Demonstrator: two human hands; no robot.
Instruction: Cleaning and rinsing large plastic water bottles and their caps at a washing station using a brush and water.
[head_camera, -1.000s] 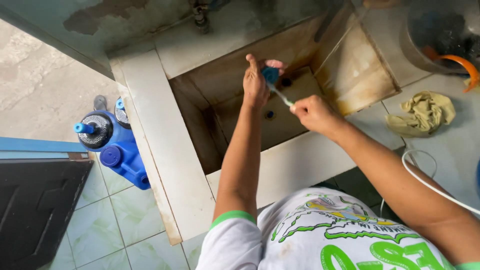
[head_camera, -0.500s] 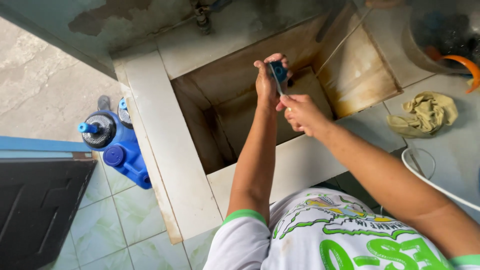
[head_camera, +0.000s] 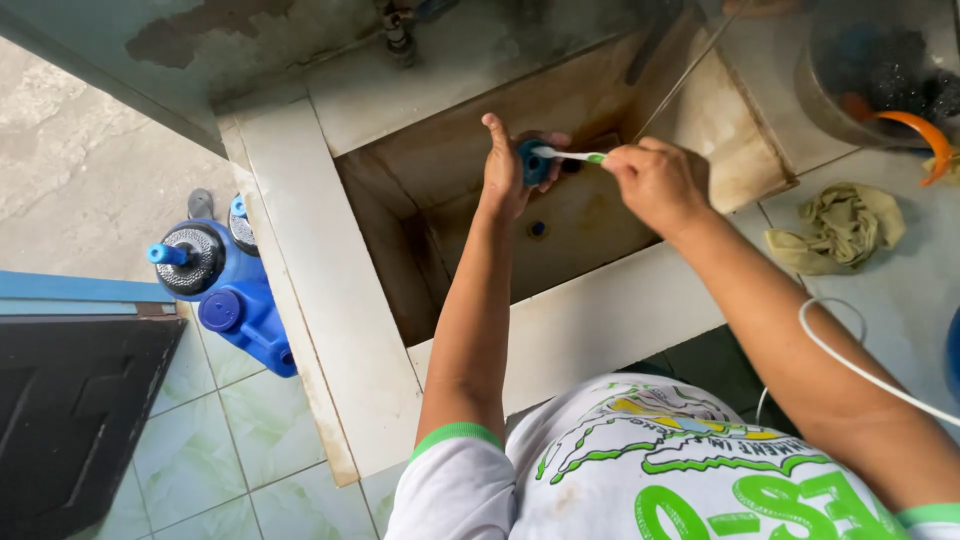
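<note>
Blue plastic is what the left hand (head_camera: 503, 172) holds: a small round blue part (head_camera: 530, 162), pinched between the thumb, which stands up behind it, and the curled fingers in front, above the basin of the stained sink (head_camera: 470, 150). The right hand (head_camera: 655, 180) is closed around the handle of a toothbrush (head_camera: 568, 155), white with a green section, and the head of the toothbrush touches the blue part. The long axis of the toothbrush runs almost level, from the right hand on the right toward the blue part on the left, so the two hands face each other, near but not touching, with the brush between them. The left hand is clearly the nearer one to the part, since it grips it; the right hand reaches it only through the brush. The fingers cover much of the blue part, so I cannot tell its full shape, and the bristles are too small to make out. On the floor left of the sink lies a larger blue device (head_camera: 225, 290) with round caps, well apart from both hands. A crumpled yellowish cloth (head_camera: 840, 230) rests on the tiled table to the right, near a dark bucket (head_camera: 880, 70) that is cut off by the frame edge, and a white cable (head_camera: 860, 365) crosses the right forearm.
</note>
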